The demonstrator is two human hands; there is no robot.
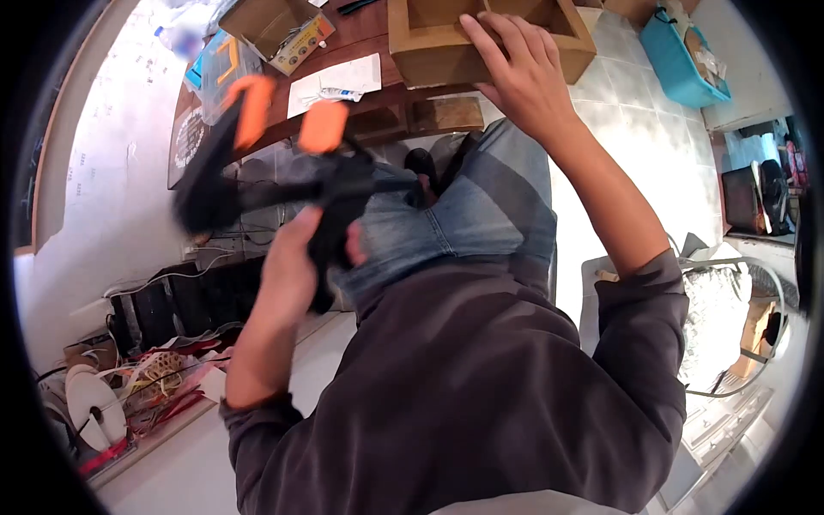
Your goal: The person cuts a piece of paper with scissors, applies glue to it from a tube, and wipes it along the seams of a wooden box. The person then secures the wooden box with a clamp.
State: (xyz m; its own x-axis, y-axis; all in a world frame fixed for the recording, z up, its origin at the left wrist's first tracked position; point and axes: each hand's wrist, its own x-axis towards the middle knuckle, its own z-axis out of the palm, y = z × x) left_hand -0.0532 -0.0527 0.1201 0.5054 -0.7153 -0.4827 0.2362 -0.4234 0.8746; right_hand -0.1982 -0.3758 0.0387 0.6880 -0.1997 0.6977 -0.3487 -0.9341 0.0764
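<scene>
Left hand (292, 266) closed round grip of black clamp (339, 184), orange pads (324, 127) up; clamp blurred, held in air above lap, left of centre. Right hand (525, 73) on divided brown box (442, 64), fingers spread over near wall, thumb lower; whether gripping or just resting, cannot tell. Box at right end of table (365, 34). Left of box: white paper (365, 73) with small tube (341, 94) on it. Beyond paper, open carton (266, 26); clear plastic case (227, 73) beside carton.
</scene>
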